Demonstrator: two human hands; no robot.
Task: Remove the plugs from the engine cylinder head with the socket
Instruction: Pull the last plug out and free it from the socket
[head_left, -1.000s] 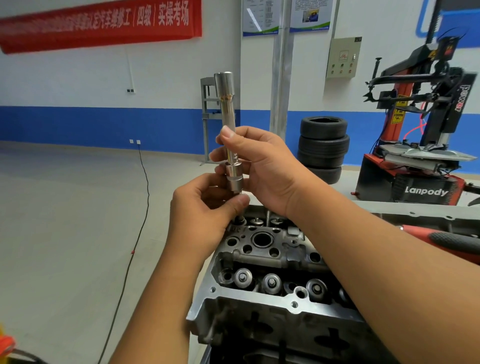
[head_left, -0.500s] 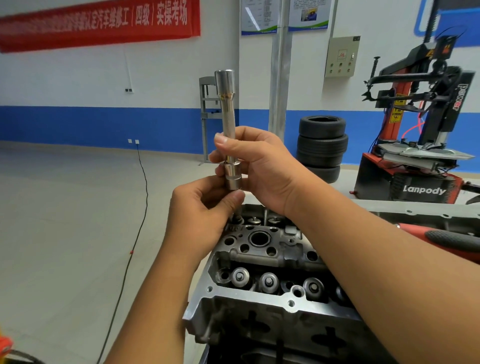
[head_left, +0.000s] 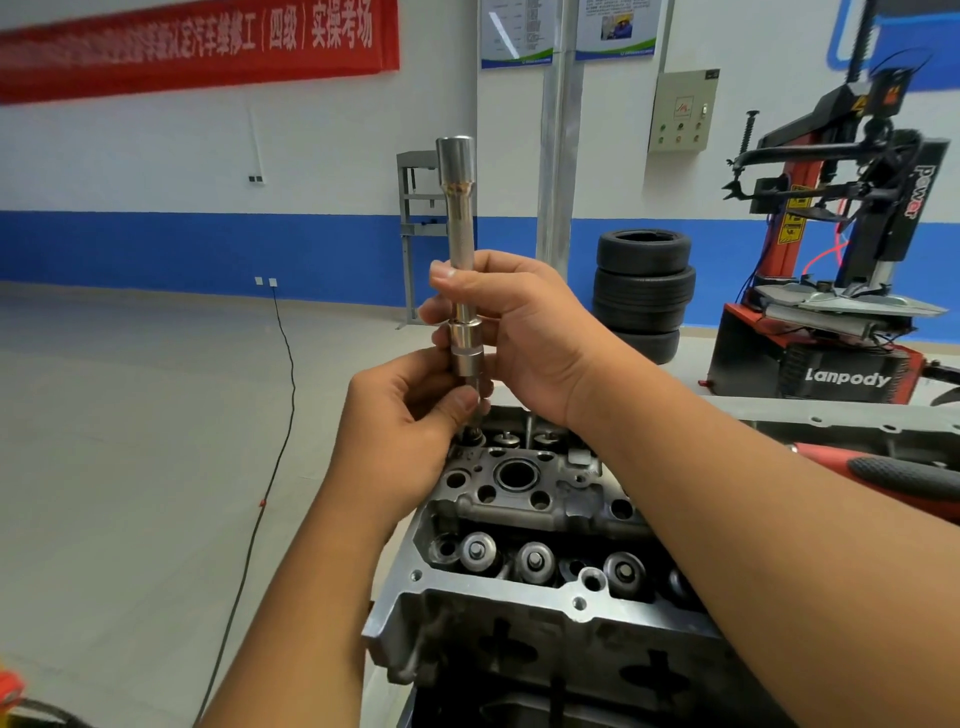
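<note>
A long chrome socket (head_left: 460, 244) stands upright above the far left corner of the grey cylinder head (head_left: 524, 592). My right hand (head_left: 519, 322) grips its shaft near the lower collar. Just below, my left hand (head_left: 410, 410) pinches a small dark part at the socket's bottom end, just over the head's far left bore. That part is mostly hidden by my fingers, so I cannot tell if it is a plug. Several round valve retainers (head_left: 535, 561) line the near row of the head.
A red and black handled tool (head_left: 904, 478) lies on the bench to the right, behind my right forearm. Stacked tyres (head_left: 644, 291) and a red tyre changer (head_left: 841, 291) stand farther back. A black cable (head_left: 270, 467) runs across the floor on the left.
Both hands and the socket have stayed almost where they were. My left fingers have shifted slightly down at the socket's lower end.
</note>
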